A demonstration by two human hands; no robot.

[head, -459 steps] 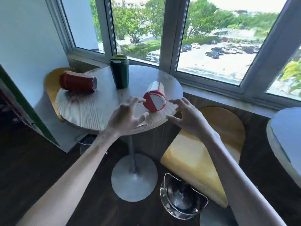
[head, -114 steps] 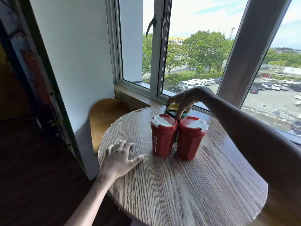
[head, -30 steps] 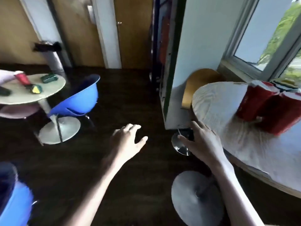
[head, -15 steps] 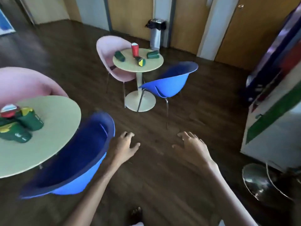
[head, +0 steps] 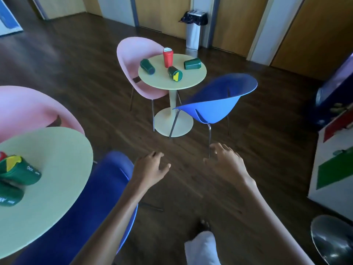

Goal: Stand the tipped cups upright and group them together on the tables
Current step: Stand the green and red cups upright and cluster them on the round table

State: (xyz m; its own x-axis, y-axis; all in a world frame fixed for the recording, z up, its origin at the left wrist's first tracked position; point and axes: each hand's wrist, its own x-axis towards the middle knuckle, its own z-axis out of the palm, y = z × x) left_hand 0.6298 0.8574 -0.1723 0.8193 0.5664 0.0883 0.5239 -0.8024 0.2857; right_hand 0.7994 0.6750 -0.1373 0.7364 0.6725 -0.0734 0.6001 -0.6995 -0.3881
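Note:
A small round table (head: 188, 81) stands ahead across the room. On it a red cup (head: 167, 57) is upright, and three green cups lie tipped around it: one at the left (head: 147, 66), one in front with a yellow lid (head: 174, 73), one at the right (head: 192, 63). A nearer round table (head: 57, 169) at the left holds green cups (head: 19, 172) close together at the frame's edge, partly cut off. My left hand (head: 150, 171) and my right hand (head: 227, 165) hang over the floor, fingers apart, both empty and far from the cups.
A pink chair (head: 133, 60) stands behind the far table and a blue chair (head: 219, 104) in front of it. Another blue chair (head: 86, 207) and pink chair (head: 28, 109) flank the near table. A chrome stool base (head: 332, 238) sits at the lower right. A bin (head: 193, 29) stands by the doors.
The view has swung from the window table with its grouped cups into the room. Over the last half second the far table has come closer. Both hands stay empty.

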